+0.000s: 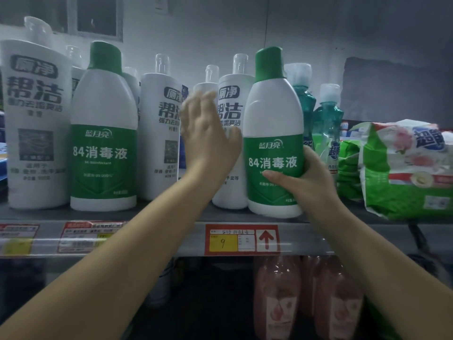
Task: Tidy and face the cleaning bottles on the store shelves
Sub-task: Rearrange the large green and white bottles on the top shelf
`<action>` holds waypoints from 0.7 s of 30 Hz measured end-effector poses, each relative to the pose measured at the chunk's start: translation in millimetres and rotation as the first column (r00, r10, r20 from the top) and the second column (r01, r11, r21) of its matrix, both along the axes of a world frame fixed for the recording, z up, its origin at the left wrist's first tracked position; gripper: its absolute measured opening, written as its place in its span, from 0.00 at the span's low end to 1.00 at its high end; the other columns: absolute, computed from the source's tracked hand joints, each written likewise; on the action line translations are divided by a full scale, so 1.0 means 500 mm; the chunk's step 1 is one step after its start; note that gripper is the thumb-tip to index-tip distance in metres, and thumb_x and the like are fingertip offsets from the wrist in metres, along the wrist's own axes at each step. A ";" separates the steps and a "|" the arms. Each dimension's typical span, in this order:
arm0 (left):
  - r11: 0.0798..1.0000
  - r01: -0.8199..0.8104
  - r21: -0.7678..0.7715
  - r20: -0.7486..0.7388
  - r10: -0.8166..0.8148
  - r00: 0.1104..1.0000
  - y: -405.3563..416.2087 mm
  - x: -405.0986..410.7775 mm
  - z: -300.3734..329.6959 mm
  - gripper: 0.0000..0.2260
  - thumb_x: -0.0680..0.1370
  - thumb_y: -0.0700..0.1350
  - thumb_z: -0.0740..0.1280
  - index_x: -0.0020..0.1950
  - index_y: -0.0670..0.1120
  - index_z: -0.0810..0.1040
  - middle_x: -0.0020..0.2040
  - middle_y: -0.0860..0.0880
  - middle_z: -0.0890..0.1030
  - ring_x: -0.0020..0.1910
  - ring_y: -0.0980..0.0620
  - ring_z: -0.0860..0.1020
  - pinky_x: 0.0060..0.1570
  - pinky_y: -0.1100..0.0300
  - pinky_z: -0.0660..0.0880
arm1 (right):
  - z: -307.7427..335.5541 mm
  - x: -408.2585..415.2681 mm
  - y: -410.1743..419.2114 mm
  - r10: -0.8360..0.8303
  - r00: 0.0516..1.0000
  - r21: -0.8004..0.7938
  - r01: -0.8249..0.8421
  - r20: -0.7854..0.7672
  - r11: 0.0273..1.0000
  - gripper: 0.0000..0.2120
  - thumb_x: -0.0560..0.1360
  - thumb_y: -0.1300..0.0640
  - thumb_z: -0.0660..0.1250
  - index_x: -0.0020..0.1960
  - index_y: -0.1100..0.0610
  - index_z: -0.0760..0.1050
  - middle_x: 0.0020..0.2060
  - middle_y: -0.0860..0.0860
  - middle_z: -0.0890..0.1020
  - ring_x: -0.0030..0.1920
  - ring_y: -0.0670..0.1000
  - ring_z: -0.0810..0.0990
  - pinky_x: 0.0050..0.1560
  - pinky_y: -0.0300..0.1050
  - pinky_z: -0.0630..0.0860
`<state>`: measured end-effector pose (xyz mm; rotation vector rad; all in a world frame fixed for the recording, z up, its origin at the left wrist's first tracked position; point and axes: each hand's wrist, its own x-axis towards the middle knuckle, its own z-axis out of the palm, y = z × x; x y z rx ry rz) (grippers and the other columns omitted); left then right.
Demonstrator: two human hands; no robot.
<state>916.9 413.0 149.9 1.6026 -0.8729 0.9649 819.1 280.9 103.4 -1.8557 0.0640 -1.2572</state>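
The right hand (302, 179) grips the lower body of a green-capped disinfectant bottle (273, 133), thumb across the green label and fingers curled round the right side. This bottle stands upright at the front edge of the shelf (171, 238), label facing forward, just beside a white toilet-cleaner bottle (231, 114) on its left.

The left hand (208, 136) is raised in front of that white bottle with fingers straight and slightly apart, holding nothing; motion blur hides whether the fingertips touch it.

A second green-capped disinfectant bottle (104, 133) stands upright further left, between a large white bottle (34, 123) at the shelf's left end and another white bottle (160, 133). More clear-capped bottles stand behind this front row.

2 teal bottles (327, 123) stand right of the gripped bottle, and a green detergent bag (404, 173) lies beyond them. A red price tag (241, 239) marked 9 sits on the shelf edge. Pink bottles (277, 298) stand on the shelf below.
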 end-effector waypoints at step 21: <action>0.976 0.126 0.180 -0.251 -0.078 0.965 -0.061 0.036 -0.032 0.49 0.67 0.56 0.73 0.76 0.44 0.44 0.72 0.46 0.59 0.70 0.46 0.59 0.68 0.49 0.63 | 0.019 -0.056 -0.029 -0.119 0.980 0.020 0.124 -0.159 0.992 0.34 0.53 0.47 0.75 0.57 0.49 0.71 0.52 0.46 0.80 0.54 0.51 0.79 0.56 0.55 0.78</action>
